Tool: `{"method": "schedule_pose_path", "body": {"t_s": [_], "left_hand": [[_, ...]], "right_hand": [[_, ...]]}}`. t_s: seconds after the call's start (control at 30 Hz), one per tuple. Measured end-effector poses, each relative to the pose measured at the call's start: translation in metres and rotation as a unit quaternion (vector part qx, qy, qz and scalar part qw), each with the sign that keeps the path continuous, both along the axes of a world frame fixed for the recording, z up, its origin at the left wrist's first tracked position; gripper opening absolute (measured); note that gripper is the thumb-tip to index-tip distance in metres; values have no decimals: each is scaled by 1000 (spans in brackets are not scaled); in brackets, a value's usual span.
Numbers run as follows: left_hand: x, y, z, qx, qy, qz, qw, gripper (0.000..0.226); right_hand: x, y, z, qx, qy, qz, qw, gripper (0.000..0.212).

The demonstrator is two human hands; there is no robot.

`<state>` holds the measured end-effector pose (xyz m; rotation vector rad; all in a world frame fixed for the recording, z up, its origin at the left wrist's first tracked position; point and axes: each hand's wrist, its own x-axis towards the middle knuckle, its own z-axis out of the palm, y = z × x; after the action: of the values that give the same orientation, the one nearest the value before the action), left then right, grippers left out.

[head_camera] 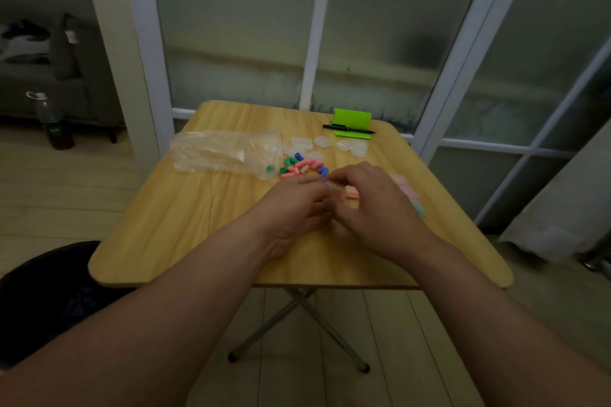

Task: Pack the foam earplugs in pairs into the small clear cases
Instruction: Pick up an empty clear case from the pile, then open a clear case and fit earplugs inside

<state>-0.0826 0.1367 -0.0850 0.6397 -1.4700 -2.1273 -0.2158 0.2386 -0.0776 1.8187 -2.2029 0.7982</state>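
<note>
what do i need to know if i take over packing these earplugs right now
Left hand and right hand: fingers curled together, seemingly pinching one clear case; it is blurred.
An orange earplug lies by the right fingertips.
Loose earplugs sit beside the bag, with empty cases behind them.
Done: some filled cases right of the right hand.
Left: pair up and pack the loose pile.

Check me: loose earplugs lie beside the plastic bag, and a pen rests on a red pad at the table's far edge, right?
Almost: the head view shows the pad is green, not red. The earplugs, bag and pen are as said.
</note>
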Motion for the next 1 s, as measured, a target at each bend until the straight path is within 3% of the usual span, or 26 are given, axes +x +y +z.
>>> {"method": "schedule_pose_path", "body": {"t_s": [0.1, 0.2, 0.37, 0.6, 1.0], "left_hand": [[-7, -5, 3, 13, -4, 69, 998, 37], [-9, -14, 4, 10, -14, 104, 994, 31], [-13, -14, 5, -2, -14, 139, 990, 21], [-11, -9, 9, -27, -22, 145, 989, 24], [-8, -13, 15, -5, -13, 151, 988, 12]], "right_hand": [[-28, 11, 0, 2, -7, -65, 998, 40], [-49, 20, -3, 37, -15, -115, 993, 37], [-58, 25, -8, 78, -13, -112, 991, 32], [-63, 25, -8, 118, -5, -120, 986, 34], [-63, 22, -11, 53, -43, -138, 988, 35]]}}
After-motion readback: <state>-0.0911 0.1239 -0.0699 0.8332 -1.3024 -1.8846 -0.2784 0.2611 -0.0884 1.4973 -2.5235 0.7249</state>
